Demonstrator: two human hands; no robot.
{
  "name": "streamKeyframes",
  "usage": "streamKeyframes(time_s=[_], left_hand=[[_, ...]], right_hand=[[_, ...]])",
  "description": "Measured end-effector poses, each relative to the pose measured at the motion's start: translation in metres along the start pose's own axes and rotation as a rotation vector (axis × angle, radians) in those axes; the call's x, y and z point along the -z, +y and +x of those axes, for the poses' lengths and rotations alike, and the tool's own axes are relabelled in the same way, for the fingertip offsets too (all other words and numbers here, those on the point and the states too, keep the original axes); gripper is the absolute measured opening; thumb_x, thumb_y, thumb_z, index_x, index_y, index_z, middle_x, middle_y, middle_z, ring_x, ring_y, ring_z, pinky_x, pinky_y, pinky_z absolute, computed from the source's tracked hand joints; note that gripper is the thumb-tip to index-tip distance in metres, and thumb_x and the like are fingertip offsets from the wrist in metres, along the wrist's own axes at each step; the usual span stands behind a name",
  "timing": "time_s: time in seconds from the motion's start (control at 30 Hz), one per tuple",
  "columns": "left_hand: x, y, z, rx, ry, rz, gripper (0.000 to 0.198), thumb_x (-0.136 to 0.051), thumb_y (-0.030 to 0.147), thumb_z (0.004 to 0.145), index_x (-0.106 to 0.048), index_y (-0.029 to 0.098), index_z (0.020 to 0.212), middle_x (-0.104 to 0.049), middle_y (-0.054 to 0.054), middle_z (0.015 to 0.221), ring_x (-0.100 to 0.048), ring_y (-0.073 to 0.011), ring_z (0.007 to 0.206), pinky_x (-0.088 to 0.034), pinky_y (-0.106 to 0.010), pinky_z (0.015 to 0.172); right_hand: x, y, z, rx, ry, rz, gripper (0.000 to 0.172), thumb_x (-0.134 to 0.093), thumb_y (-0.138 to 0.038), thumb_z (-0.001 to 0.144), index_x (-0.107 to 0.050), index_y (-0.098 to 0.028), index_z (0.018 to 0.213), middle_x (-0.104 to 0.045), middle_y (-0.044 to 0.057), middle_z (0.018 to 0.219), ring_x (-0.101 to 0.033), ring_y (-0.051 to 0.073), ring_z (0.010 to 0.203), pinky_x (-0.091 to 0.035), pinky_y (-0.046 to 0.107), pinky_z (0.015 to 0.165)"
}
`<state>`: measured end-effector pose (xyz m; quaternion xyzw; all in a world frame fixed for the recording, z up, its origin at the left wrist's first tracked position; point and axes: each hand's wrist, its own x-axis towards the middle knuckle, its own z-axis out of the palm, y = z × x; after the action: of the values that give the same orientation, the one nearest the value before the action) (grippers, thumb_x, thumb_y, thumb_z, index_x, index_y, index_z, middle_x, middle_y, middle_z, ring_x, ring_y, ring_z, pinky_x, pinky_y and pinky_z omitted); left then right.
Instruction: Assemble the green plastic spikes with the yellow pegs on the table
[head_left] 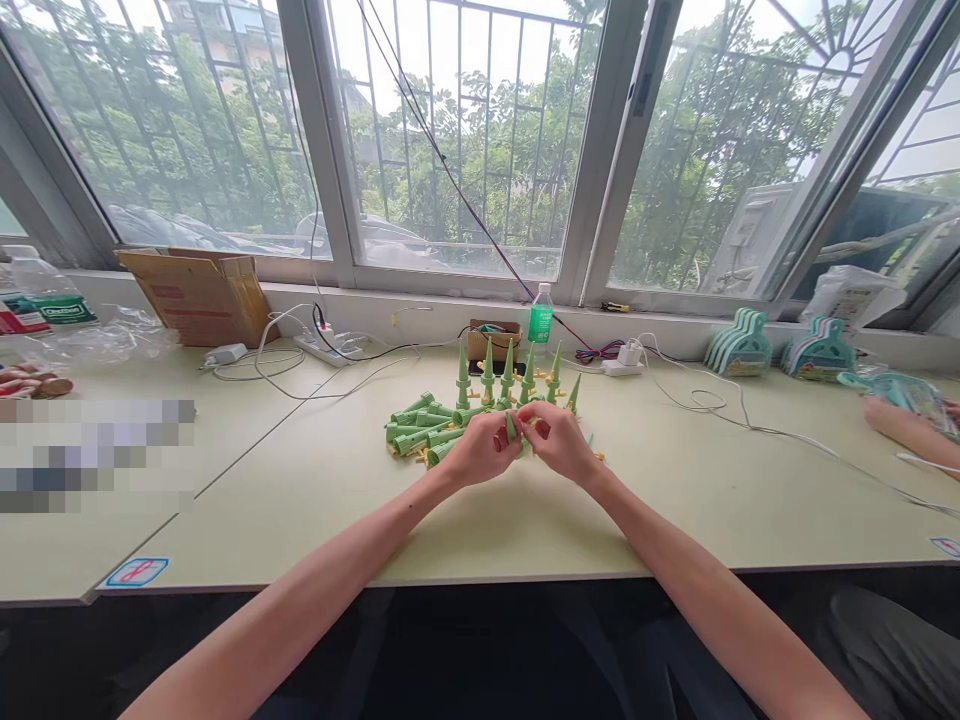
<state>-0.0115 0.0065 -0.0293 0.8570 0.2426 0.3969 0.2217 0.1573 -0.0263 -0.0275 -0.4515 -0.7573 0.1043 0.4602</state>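
My left hand (484, 447) is closed around a green plant watering spike (511, 428), whose pointed part shows between the fingers. Touching or nearly touching it, my right hand (556, 437) has thumb and fingertips pinched together; what lies in that pinch is hidden. Behind both hands, several green watering spikes (463, 380) with yellow valves stand upright in a row. More green spikes (412, 438) lie in a loose pile to the left, partly covered by my left hand. A small yellow valve piece (598, 456) shows beside my right wrist.
Behind the spikes are a small brown box (493, 342) and a green-labelled bottle (540, 318). A cardboard box (196, 298), a power strip (328, 346) and white cables line the window side. Light green hanger-like items (739, 345) stand right, near another person's arm (911, 430).
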Motion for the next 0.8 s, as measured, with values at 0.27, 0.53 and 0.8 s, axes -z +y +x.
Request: streamKeyframes(time_s=[0.27,0.53,0.8], left_hand=[[0.0001,0.0003,-0.0003,-0.018,-0.015,0.021,0.006,-0.054,0.01,0.074,-0.058,0.015,0.077,-0.059,0.002,0.065,-0.051,-0.0077,0.056,-0.043,-0.019,0.055],[0.0004,0.0009,-0.0002,-0.03,-0.04,0.043,0.005,-0.054,0.01,0.074,-0.057,0.015,0.075,-0.058,0.002,0.066,-0.05,-0.0075,0.056,-0.042,-0.02,0.054],[0.0006,0.0022,0.0,-0.031,-0.059,0.059,0.005,-0.054,0.011,0.074,-0.057,0.014,0.073,-0.059,0.0,0.067,-0.051,-0.0082,0.056,-0.041,-0.021,0.054]], right_hand=[[-0.0007,0.0002,0.0,0.02,-0.004,-0.017,0.011,-0.05,-0.021,0.086,-0.061,-0.019,0.085,-0.062,0.001,0.08,-0.044,0.009,0.054,-0.038,0.023,0.056],[-0.001,0.0027,-0.0002,0.022,-0.009,-0.038,0.013,-0.049,-0.017,0.083,-0.062,-0.019,0.084,-0.062,0.001,0.079,-0.044,0.009,0.055,-0.038,0.023,0.056],[-0.0003,0.0021,0.0003,0.027,-0.037,-0.037,0.016,-0.047,-0.015,0.083,-0.062,-0.019,0.084,-0.063,0.001,0.079,-0.045,0.01,0.057,-0.038,0.023,0.057]])
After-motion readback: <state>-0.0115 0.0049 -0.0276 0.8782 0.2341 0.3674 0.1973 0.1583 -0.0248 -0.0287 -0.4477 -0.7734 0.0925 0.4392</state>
